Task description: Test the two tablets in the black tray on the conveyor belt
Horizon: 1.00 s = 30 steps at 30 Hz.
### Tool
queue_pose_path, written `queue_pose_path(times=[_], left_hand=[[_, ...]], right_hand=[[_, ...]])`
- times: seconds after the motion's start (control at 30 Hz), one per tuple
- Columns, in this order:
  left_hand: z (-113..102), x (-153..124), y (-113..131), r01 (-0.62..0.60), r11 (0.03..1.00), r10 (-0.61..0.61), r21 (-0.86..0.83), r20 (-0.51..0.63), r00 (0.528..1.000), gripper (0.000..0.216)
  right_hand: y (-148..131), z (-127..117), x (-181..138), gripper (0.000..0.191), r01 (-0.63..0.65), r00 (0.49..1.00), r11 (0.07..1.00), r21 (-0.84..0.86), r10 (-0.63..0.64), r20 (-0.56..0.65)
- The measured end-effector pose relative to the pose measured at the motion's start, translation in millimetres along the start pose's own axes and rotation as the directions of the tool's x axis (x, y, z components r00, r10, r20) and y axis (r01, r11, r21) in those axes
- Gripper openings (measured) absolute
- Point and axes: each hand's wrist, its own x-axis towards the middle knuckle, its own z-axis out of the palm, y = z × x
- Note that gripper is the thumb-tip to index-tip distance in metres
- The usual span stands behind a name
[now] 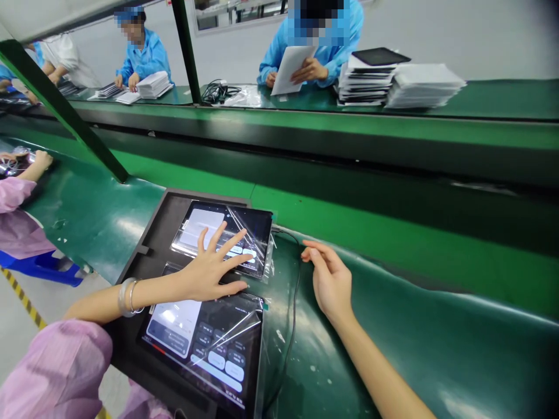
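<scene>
**Tapping through the far tablet's screen**

Reaching across the black tray (144,244), the left hand (209,270) lies over the seam between two lit tablets, fingers (231,241) spread wide apart and holding nothing, the tips on the far tablet (244,224). The near tablet (205,343) sits just below the palm, its clear film (236,334) wrinkled and partly lifted. A black cable (293,302) runs down the green worktop (437,349) between tray and right hand (329,279), which rests loosely open and empty beside it. This looks like a screen check in progress; the next touch likely needs one fingertip placed cleanly on a button, clear of the loose film.
</scene>
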Motion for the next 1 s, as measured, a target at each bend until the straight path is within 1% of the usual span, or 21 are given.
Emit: queue_pose_path(times=[0.3, 0.6, 0.73, 0.93, 1.0], left_hand=[[-1.0, 2.9, 1.5, -0.001, 1.000, 0.000, -0.021, -0.030, 1.000, 0.052], [-0.3, 2.6, 1.7, 0.019, 0.999, -0.019, -0.041, -0.004, 1.000, 0.051], [-1.9, 3.1, -1.0, 0.015, 0.997, -0.015, -0.081, 0.001, 1.000, 0.048], [-9.9, 5.7, -6.6, 0.046, 0.991, -0.057, -0.129, -0.081, 0.995, 0.047], [-9.6, 5.8, -7.5, 0.054, 0.990, -0.065, -0.130, -0.080, 0.995, 0.047]], right_hand=[[-2.1, -0.3, -0.3, 0.023, 0.011, 0.999, 0.998, 0.054, -0.013, 0.037], [-6.6, 0.1, -0.5, 0.024, 0.010, 0.999, 1.000, 0.029, -0.011, 0.039], [-8.3, -0.2, -0.7, 0.027, 0.008, 0.999, 1.000, 0.009, -0.008, 0.036], [-7.8, -0.6, -0.9, 0.026, 0.005, 0.999, 1.000, 0.013, -0.006, 0.037], [-7.2, -0.7, -0.4, 0.026, 0.000, 0.999, 1.000, 0.018, -0.001, 0.039]])
